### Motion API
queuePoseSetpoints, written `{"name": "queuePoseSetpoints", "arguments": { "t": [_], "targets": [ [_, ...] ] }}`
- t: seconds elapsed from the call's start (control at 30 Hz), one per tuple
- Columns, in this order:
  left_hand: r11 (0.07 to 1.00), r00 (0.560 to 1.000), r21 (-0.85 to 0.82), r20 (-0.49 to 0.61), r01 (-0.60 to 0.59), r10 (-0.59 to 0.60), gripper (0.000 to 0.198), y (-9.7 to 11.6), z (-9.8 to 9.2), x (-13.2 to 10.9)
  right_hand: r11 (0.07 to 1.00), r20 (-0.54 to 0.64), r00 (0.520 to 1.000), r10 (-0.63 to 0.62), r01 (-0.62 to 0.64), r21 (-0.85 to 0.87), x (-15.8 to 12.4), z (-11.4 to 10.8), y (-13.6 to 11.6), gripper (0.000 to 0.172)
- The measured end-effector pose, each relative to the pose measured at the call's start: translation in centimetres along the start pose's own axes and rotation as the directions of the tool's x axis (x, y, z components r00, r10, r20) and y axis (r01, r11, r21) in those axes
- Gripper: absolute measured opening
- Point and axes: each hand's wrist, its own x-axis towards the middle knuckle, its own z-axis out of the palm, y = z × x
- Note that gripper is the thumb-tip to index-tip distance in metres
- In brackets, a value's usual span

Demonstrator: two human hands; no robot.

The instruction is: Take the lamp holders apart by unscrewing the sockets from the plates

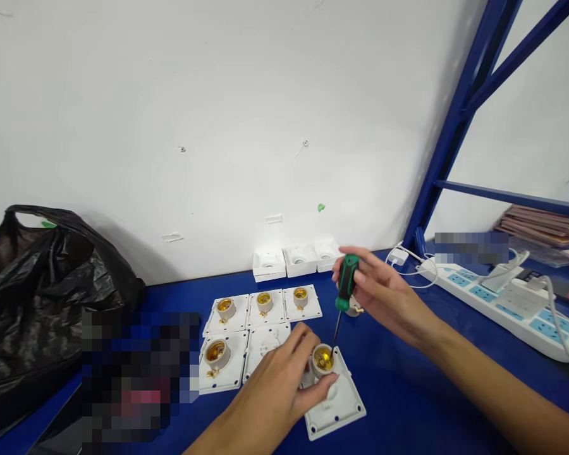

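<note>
Plainly, the left hand [289,374] pinches a round, pale socket [323,361] with a shiny gold-coloured lining between thumb and fingers, on a flat white plate [337,414]. The right hand [384,287] pinches the green-and-black handle of one screwdriver [348,284], its thin shaft slanting down to that socket. Left of it, five more plates [232,377] lie on the smooth blue tabletop [389,398], four bearing sockets [226,308]; behind stand three shallow white boxes [269,273].
</note>
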Motion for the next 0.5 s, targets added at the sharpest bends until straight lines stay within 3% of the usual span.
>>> {"name": "queuePoseSetpoints", "arguments": {
  "t": [0.13, 0.2, 0.37, 0.5],
  "targets": [
    [1.000, 0.998, 0.002, -0.050, -0.030, 0.030, 0.012, 0.3, -0.3, 0.7, 0.991, -0.287, 0.949, -0.132, 0.134, -0.013, 1.8, -2.1, -0.6, 0.034],
    [0.997, 0.997, 0.062, -0.053, -0.050, 0.053, 0.012, 0.7, -0.3, 1.4, 0.980, -0.440, 0.877, -0.192, 0.192, -0.045, 2.8, -3.6, -0.4, 0.034],
    [0.975, 0.992, 0.198, -0.063, -0.095, 0.110, 0.018, 2.6, 0.4, 4.3, 0.963, -0.592, 0.763, -0.262, 0.246, -0.109, 4.4, -6.8, 1.3, 0.043],
    [0.962, 0.994, 0.253, -0.008, -0.104, 0.109, 0.017, 3.5, 1.1, 7.0, 0.961, -0.654, 0.705, -0.274, 0.234, -0.150, 5.1, -7.9, 3.0, 0.046]
  ]
}}
